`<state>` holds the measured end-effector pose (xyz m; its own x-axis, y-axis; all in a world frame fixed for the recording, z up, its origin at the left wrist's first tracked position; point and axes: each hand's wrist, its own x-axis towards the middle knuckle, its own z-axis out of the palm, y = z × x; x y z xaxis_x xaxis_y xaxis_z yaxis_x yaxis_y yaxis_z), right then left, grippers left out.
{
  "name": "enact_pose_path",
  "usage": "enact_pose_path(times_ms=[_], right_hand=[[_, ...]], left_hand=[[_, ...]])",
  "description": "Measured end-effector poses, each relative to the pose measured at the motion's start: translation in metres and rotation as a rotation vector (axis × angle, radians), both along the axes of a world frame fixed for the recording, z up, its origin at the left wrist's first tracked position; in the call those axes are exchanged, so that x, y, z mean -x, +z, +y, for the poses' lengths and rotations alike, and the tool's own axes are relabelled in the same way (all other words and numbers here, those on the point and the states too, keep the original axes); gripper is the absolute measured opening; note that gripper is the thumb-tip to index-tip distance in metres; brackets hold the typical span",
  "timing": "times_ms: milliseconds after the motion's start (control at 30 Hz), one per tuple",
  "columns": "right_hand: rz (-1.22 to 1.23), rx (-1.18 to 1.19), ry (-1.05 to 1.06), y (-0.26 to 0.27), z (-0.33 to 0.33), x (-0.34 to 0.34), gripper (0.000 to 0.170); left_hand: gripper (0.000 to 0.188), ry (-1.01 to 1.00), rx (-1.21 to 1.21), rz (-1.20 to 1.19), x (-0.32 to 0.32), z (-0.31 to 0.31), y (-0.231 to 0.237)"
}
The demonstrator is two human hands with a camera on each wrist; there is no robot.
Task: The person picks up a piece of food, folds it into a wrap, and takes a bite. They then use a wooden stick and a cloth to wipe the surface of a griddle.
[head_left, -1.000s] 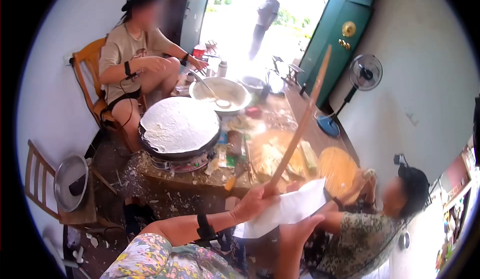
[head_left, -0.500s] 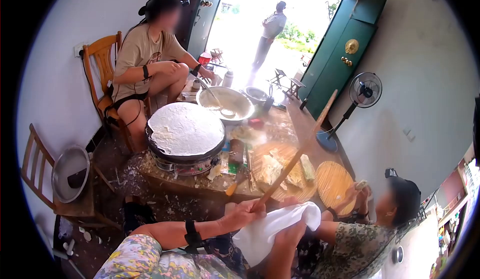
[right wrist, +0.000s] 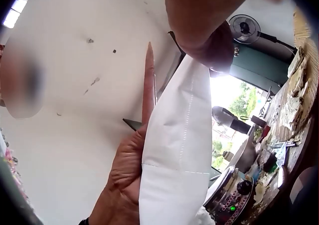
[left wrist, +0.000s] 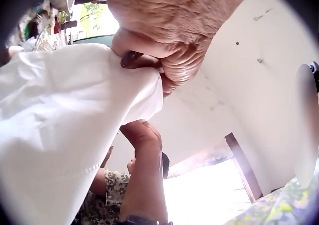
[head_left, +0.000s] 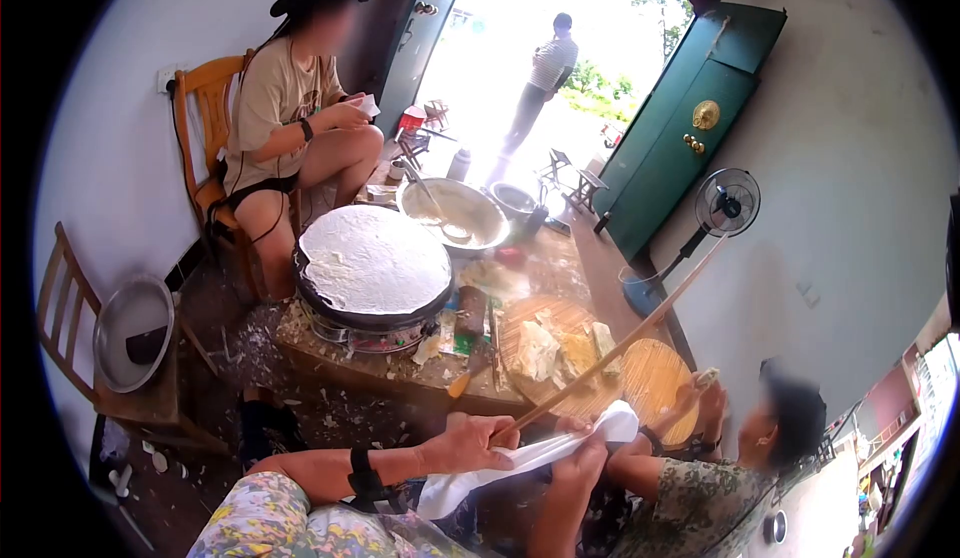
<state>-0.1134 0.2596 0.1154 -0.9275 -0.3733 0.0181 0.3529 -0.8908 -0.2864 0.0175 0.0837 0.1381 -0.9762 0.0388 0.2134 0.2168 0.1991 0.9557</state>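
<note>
My left hand [head_left: 470,445] grips a long, slim wooden stick [head_left: 625,344] that slants up to the right and tapers to a point in the right wrist view. A white cloth [head_left: 525,454] with a stitched hem is bunched under the stick and stretches across to my right hand [head_left: 581,466]. The right hand's fingers grip the cloth near its far end. In the left wrist view the cloth [left wrist: 60,105] hangs in a broad sheet from the left hand [left wrist: 164,30]. From the right wrist it appears as a long folded strip [right wrist: 174,150].
On the low table, a white flatbread sheet [head_left: 375,258] covers a round griddle [head_left: 380,318]. Behind stands a batter bowl [head_left: 490,243] with a ladle. Round boards hold food pieces [head_left: 540,353]. One person [head_left: 290,108] sits at left, another [head_left: 700,498] close at right. A fan [head_left: 728,202] stands by the door.
The stick has tipped lower toward the right. The cloth has gone from a spread sheet to a narrower stretched strip. The person at left now holds something white in raised hands.
</note>
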Motion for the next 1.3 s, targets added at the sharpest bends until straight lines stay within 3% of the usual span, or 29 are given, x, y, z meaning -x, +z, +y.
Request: enact_pose_path(times_ms=[67, 167, 200, 267, 367, 500, 633, 933, 1300], right_hand=[[-0.264, 0.042, -0.226, -0.005, 0.019, 0.029, 0.009], [-0.133, -0.157, -0.52, -0.013, 0.065, 0.081, 0.011], [-0.178, -0.237, -0.536, -0.006, 0.074, 0.091, 0.015], [-0.151, -0.43, -0.456, -0.003, 0.086, 0.103, 0.019], [-0.094, -0.577, -0.488, -0.021, 0.111, 0.135, 0.014], [-0.084, -0.917, -0.59, -0.048, 0.137, 0.18, 0.017], [-0.047, -1.075, -0.667, -0.067, 0.167, 0.21, 0.018], [-0.124, -1.182, -0.738, -0.074, 0.197, 0.23, 0.02], [-0.249, -1.076, -0.785, -0.068, 0.207, 0.239, 0.023]], left_hand=[[0.028, -0.02, -0.055, 0.007, -0.01, -0.003, 0.003], [0.028, 0.035, -0.009, 0.096, -0.026, -0.016, -0.003], [0.027, 0.068, 0.03, 0.142, -0.029, -0.021, -0.004], [0.024, 0.108, 0.028, 0.015, -0.047, -0.033, 0.019], [0.021, 0.186, 0.009, -0.053, -0.063, -0.046, 0.024], [0.023, 0.242, 0.017, -0.061, -0.079, -0.061, 0.005], [0.025, 0.284, 0.001, -0.112, -0.089, -0.07, -0.005], [0.022, 0.43, -0.065, -0.154, -0.098, -0.073, -0.006], [0.022, 0.482, -0.079, -0.134, -0.089, -0.07, -0.01]])
